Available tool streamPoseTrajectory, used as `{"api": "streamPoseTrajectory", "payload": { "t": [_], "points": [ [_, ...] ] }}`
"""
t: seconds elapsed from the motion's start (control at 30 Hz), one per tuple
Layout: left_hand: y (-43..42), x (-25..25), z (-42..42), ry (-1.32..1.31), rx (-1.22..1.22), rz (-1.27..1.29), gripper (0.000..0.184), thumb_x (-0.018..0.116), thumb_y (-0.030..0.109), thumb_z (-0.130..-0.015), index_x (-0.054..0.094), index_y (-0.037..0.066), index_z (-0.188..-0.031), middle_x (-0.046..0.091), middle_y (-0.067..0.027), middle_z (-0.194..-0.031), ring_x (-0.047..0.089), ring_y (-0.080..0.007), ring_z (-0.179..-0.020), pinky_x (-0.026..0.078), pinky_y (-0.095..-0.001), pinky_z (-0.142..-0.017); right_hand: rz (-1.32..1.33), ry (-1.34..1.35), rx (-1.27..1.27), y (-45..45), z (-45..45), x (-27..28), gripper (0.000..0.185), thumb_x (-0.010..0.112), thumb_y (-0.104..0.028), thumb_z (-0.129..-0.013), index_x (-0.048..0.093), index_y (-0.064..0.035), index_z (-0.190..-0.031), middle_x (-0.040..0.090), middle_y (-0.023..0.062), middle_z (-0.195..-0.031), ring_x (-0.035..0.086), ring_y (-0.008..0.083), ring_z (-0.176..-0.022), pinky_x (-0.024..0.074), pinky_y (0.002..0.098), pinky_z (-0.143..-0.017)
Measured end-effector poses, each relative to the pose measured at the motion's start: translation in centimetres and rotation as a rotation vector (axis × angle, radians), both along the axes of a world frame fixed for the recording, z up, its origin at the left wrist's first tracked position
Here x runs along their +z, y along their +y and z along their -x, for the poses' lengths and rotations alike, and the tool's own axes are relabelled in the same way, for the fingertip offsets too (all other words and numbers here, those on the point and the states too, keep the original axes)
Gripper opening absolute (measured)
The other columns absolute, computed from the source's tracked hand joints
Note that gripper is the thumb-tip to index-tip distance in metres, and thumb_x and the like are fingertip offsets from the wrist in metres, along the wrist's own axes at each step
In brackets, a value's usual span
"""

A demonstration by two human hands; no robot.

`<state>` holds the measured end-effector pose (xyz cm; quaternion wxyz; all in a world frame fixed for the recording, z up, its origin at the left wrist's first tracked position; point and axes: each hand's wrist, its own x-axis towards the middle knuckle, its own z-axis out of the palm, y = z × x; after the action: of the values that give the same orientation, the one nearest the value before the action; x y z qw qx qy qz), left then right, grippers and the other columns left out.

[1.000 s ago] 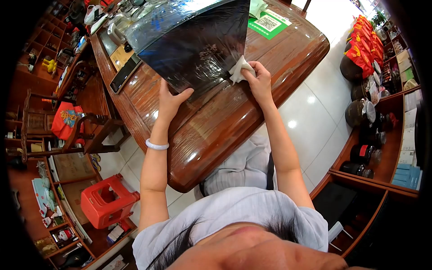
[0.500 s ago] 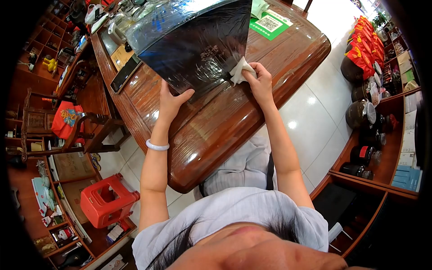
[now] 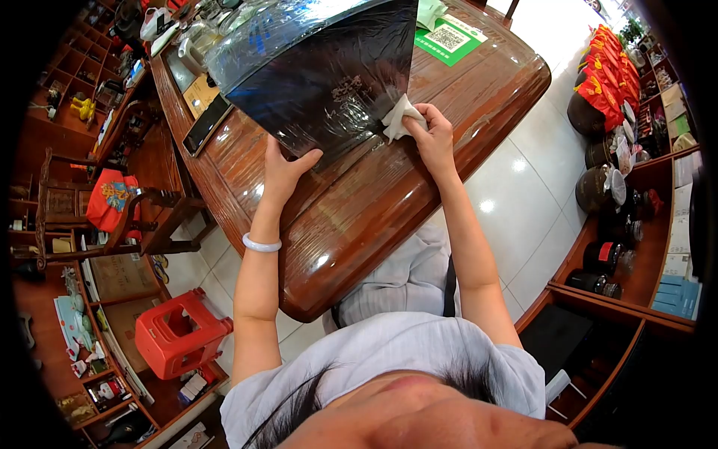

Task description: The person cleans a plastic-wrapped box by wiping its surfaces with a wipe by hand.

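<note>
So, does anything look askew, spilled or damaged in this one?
No spill or breakage stands out. Mildly odd: the glossy plastic film over the dark panel is wrinkled, catching glare, rather than lying smooth.

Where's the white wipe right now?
The white wipe is upper right of centre in the head view, pinched in the right hand, by the dark plastic-wrapped panel.
</note>
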<state>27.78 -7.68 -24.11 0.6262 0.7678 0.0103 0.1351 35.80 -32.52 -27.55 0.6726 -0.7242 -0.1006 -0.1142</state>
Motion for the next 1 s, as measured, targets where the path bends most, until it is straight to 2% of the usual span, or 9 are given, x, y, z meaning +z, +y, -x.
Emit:
{"api": "streamPoseTrajectory", "payload": {
  "t": [1.0],
  "points": [
    [0.07,-0.16,0.08,0.009,-0.007,0.023,0.062,0.076,0.008,-0.068,0.042,0.001,-0.119,0.055,-0.0066,-0.109,0.052,-0.0158,-0.099,0.041,-0.0288,-0.088,-0.033,0.010,0.006,0.07,0.14,0.19,0.018,0.063,-0.015,-0.080,0.062,-0.0010,-0.091,0.064,0.0051,-0.078,0.058,0.0096,-0.072,0.0458,0.0245,-0.066]
  ]
}}
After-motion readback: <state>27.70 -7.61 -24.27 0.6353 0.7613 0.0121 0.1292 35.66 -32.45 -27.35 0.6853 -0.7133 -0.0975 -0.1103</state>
